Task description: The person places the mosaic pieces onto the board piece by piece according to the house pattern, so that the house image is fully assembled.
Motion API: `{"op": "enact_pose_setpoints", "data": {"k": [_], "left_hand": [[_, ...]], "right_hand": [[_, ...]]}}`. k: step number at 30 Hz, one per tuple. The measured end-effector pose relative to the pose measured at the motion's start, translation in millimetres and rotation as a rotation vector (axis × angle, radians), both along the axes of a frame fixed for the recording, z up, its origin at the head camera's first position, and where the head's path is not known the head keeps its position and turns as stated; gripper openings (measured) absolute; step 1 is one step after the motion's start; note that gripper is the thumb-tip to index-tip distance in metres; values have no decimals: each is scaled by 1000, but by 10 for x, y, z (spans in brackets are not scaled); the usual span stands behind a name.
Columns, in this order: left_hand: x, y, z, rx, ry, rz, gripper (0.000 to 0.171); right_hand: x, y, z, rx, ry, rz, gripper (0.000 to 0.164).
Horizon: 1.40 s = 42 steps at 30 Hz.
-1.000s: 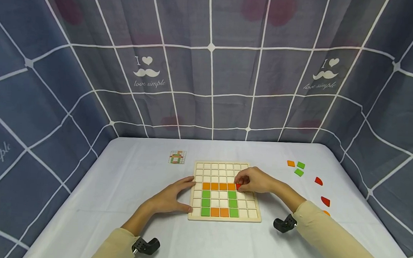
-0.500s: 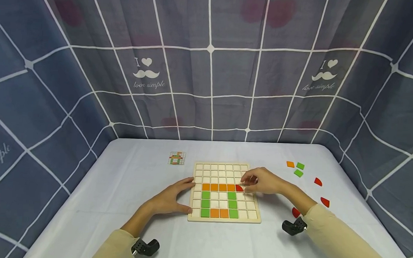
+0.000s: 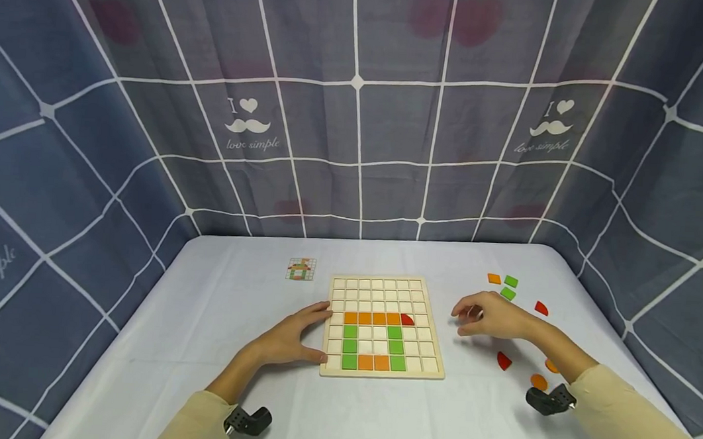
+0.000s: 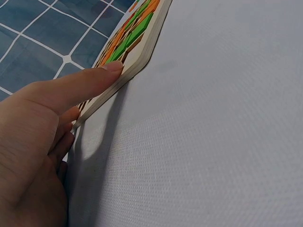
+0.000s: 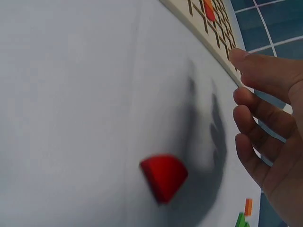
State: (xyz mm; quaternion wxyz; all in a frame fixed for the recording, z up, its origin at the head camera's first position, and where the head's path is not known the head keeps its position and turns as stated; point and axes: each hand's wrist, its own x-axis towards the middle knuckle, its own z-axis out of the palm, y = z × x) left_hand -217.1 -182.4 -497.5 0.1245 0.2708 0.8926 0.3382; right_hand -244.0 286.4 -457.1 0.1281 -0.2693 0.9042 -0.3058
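A wooden grid board [image 3: 382, 374] lies on the white cloth. Set in its cells are a row of orange squares [image 3: 366, 318], two green columns [image 3: 395, 346], an orange pair at the bottom and a red quarter-round tile [image 3: 407, 320] at the row's right end. My left hand [image 3: 288, 335] rests against the board's left edge, its thumb [image 4: 97, 82] on the rim in the left wrist view. To the right of the board, my right hand [image 3: 495, 316] hovers over the cloth with loosely bent fingers and nothing held. Another red quarter-round [image 5: 165, 177] lies below it.
Behind the board, to the left, lies a small pattern card [image 3: 301, 268]. At the right are an orange tile [image 3: 494, 278], green tiles [image 3: 510, 281], a red tile [image 3: 541, 308] and orange rounded pieces [image 3: 538, 382]. A checked curtain [image 3: 398, 129] surrounds the table.
My right hand has let go of the red quarter-round tile in the board and moved right, off the board. Loose pieces beneath that arm have come into view. My left hand has stayed put.
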Motion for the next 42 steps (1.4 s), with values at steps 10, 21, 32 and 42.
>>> {"op": "enact_pose_setpoints", "data": {"k": [10, 21, 32, 42], "left_hand": [[-6, -7, -13, -10, -2, 13, 93], [-9, -5, -2, -12, 4, 11, 93], [2, -7, -14, -8, 0, 7, 93], [-8, 0, -6, -4, 5, 3, 93]], "right_hand": [[245, 356, 45, 17, -117, 11, 35], [446, 659, -55, -15, -164, 79, 36], [418, 664, -133, -57, -82, 107, 23], [394, 536, -94, -14, -77, 30, 21]]}}
